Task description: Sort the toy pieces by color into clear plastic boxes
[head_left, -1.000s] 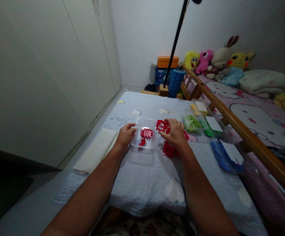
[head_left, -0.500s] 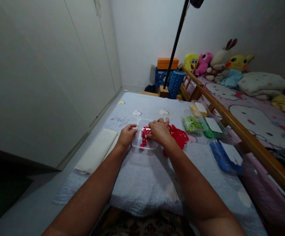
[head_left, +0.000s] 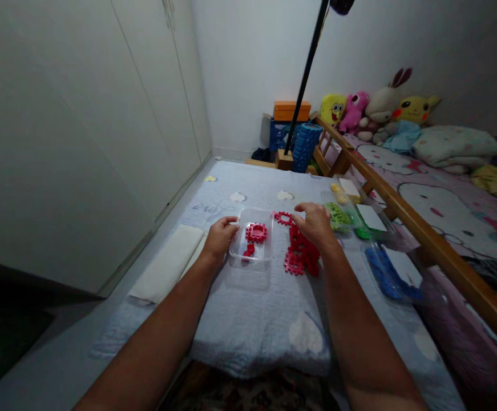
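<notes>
My left hand grips the left rim of a clear plastic box on the cloth, thumb and fingers closed on its edge. Inside the box lie red notched building pieces, one a square frame, with smaller red bits below it. My right hand hovers over a heap of red building pieces to the right of the box. Its thumb and fingers are apart, and nothing shows between them. A single red frame piece lies at the heap's far left. Part of the heap is hidden under my right hand.
Clear boxes with green pieces, blue pieces and yellow pieces stand along the right side, by a wooden bed rail. A folded cream cloth lies at the left. A black pole rises beyond the table.
My right hand has moved out of the box to the right, over the red heap. The square frame piece now shows in the box. My left hand stays on the rim.
</notes>
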A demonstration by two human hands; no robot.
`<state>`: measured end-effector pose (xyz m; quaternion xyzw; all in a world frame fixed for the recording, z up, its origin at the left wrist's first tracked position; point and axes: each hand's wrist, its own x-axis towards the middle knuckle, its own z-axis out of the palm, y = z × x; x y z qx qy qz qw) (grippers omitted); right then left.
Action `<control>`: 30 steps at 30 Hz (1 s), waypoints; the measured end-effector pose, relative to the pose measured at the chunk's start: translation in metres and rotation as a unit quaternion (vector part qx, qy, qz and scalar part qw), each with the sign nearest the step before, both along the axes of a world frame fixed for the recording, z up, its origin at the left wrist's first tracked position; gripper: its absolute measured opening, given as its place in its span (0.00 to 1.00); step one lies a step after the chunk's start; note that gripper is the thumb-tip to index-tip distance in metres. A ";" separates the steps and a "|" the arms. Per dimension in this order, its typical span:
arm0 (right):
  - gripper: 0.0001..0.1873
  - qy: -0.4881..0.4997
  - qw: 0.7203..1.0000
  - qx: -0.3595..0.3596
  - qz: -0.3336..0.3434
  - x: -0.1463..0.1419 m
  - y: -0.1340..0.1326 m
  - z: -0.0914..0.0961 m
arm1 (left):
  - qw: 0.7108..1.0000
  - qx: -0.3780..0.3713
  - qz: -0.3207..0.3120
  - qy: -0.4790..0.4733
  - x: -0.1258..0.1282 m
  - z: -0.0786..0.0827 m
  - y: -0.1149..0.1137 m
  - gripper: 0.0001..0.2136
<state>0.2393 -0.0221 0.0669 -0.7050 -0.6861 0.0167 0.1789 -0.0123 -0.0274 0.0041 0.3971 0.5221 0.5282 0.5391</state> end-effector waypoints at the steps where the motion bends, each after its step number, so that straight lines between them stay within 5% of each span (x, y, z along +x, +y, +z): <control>1: 0.14 -0.006 1.000 -0.012 -0.009 0.006 -0.001 -0.001 | 1.000 -0.001 0.001 0.003 0.000 0.001 0.000 0.19; 11: 0.15 -0.091 0.988 -0.125 0.002 0.004 0.005 -0.028 | 1.000 -0.009 0.009 0.000 0.001 0.007 -0.003 0.20; 22: 0.19 -0.135 0.984 -0.115 -0.013 -0.018 0.036 -0.050 | 1.000 0.008 0.009 0.010 -0.001 0.002 -0.001 0.19; 30: 0.15 -0.094 0.991 -0.084 -0.035 -0.008 0.030 -0.042 | 1.000 -0.003 0.002 -0.005 0.000 0.000 -0.001 0.21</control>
